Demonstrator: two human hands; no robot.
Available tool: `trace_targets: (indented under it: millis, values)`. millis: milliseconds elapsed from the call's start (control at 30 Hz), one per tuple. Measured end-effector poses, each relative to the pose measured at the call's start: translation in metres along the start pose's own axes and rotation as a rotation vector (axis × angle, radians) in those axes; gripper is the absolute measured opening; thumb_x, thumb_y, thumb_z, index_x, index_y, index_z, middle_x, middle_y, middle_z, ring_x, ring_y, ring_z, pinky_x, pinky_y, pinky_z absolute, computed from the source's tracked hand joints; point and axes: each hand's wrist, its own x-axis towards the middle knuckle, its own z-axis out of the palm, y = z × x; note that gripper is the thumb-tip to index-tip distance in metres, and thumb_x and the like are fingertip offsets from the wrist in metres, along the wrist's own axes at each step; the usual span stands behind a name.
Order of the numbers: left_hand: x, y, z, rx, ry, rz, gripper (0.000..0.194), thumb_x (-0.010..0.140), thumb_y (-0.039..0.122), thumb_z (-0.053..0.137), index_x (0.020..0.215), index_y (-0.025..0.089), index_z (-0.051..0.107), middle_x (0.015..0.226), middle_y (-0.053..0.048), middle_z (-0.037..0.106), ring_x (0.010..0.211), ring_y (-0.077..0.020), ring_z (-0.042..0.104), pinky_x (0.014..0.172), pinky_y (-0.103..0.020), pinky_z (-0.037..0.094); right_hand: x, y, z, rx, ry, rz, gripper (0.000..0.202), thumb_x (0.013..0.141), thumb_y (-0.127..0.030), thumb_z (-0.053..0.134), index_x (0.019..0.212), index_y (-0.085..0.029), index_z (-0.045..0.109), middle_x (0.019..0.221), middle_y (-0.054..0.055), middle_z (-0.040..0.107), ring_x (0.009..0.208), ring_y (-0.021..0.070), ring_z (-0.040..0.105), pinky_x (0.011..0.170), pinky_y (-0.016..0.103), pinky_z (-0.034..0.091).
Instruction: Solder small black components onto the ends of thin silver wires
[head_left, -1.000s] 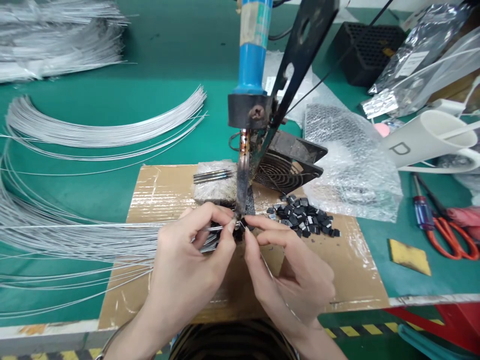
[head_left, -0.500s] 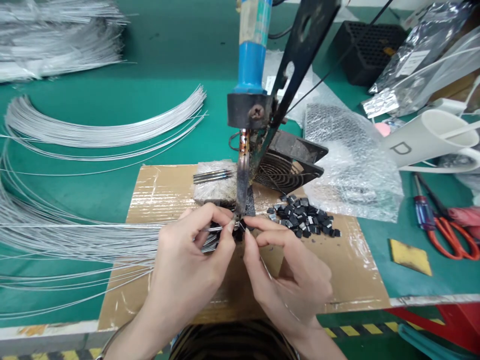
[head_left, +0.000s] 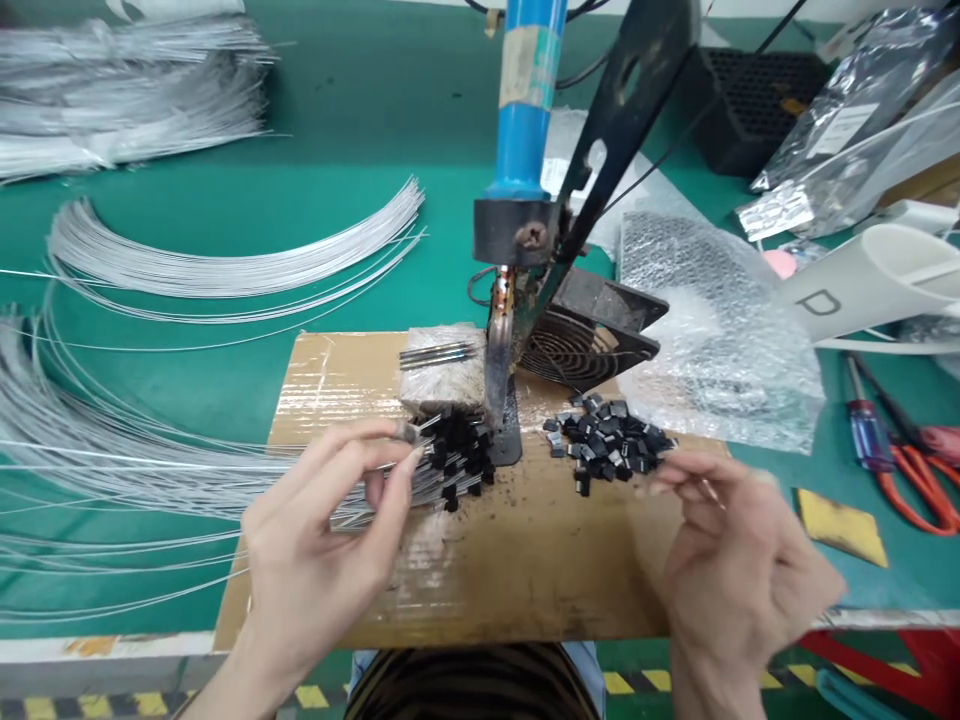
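My left hand (head_left: 330, 530) pinches a thin grey wire (head_left: 430, 421) between thumb and fingers, its tip pointing right. Behind and below those fingers lies a bundle of grey wires (head_left: 202, 470), many ending in small black pieces (head_left: 461, 445) on the cardboard. My right hand (head_left: 742, 560) is closed in a pinch at the right edge of a pile of small black caps (head_left: 611, 438). A thin shiny strand shows among its fingers; what the fingertips hold is too small to make out. Above the wire ends, the metal nozzle (head_left: 498, 370) of a blue hot-air tool (head_left: 520, 150) points down.
The cardboard sheet (head_left: 525, 570) lies on a green mat. A wrapped block (head_left: 442, 385) bears several metal rods. Behind the caps stand a black fan (head_left: 585, 335) and bubble wrap (head_left: 712, 330). At right are a screwdriver (head_left: 868, 430), orange-handled scissors (head_left: 915, 490), a yellow sponge (head_left: 841, 525) and a white mug (head_left: 870, 285).
My hands have parted from under the nozzle. The left moved left with the wire; the right moved right to the cap pile. The view has shifted slightly.
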Motion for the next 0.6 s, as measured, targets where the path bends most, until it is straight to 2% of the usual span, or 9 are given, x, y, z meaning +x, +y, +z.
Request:
trace_targets:
  millis: [100, 233, 367, 467, 533, 600]
  values:
    - [0.001, -0.008, 0.003, 0.037, 0.018, 0.001, 0.018, 0.09, 0.008, 0.071, 0.092, 0.026, 0.073, 0.099, -0.002, 0.073, 0.102, -0.0206, 0.069, 0.092, -0.035, 0.051, 0.005, 0.008, -0.011, 0.081, 0.061, 0.063, 0.043, 0.103, -0.051, 0.058, 0.096, -0.013, 0.078, 0.089, 0.01, 0.075, 0.074, 0.0242, 0.069, 0.067, 0.041, 0.053]
    - [0.0, -0.011, 0.006, 0.03, 0.0, -0.033, 0.014, 0.091, 0.014, 0.073, 0.098, 0.026, 0.077, 0.106, -0.004, 0.072, 0.105, -0.0216, 0.069, 0.094, -0.037, 0.053, 0.005, 0.013, -0.017, 0.047, 0.06, 0.131, 0.042, 0.102, -0.052, 0.056, 0.096, -0.017, 0.078, 0.094, 0.012, 0.075, 0.077, 0.0282, 0.069, 0.072, 0.046, 0.053]
    - [0.006, -0.018, -0.008, -0.001, 0.058, -0.072, 0.01, 0.091, 0.018, 0.074, 0.096, 0.027, 0.075, 0.104, -0.004, 0.072, 0.107, -0.024, 0.069, 0.099, -0.041, 0.052, 0.006, 0.02, -0.022, 0.076, 0.057, 0.148, 0.046, 0.103, -0.053, 0.051, 0.094, -0.018, 0.078, 0.094, 0.013, 0.076, 0.075, 0.0287, 0.068, 0.072, 0.047, 0.052]
    - [0.034, -0.034, -0.024, 0.123, 0.106, -0.05, 0.004, 0.091, 0.025, 0.075, 0.095, 0.026, 0.075, 0.102, -0.004, 0.073, 0.1, -0.0229, 0.07, 0.097, -0.039, 0.052, 0.008, 0.028, -0.025, 0.093, 0.05, 0.134, 0.053, 0.104, -0.056, 0.044, 0.09, -0.017, 0.078, 0.086, 0.01, 0.077, 0.07, 0.026, 0.068, 0.067, 0.044, 0.052]
    - [0.065, -0.052, -0.029, 0.302, 0.04, -0.062, 0.013, 0.094, 0.033, 0.069, 0.096, 0.021, 0.075, 0.1, -0.004, 0.073, 0.087, -0.0196, 0.068, 0.09, -0.036, 0.052, 0.009, 0.031, -0.025, 0.089, 0.03, 0.129, 0.056, 0.105, -0.057, 0.042, 0.09, -0.016, 0.078, 0.084, 0.009, 0.078, 0.068, 0.0238, 0.069, 0.065, 0.042, 0.052]
    - [0.1, -0.073, -0.028, 0.365, -0.025, -0.092, 0.021, 0.093, 0.036, 0.07, 0.096, 0.016, 0.077, 0.094, -0.005, 0.071, 0.08, -0.0187, 0.064, 0.084, -0.034, 0.049, 0.008, 0.032, -0.025, 0.085, 0.016, 0.14, 0.055, 0.107, -0.054, 0.042, 0.092, -0.015, 0.078, 0.085, 0.008, 0.078, 0.068, 0.0226, 0.069, 0.066, 0.041, 0.053]
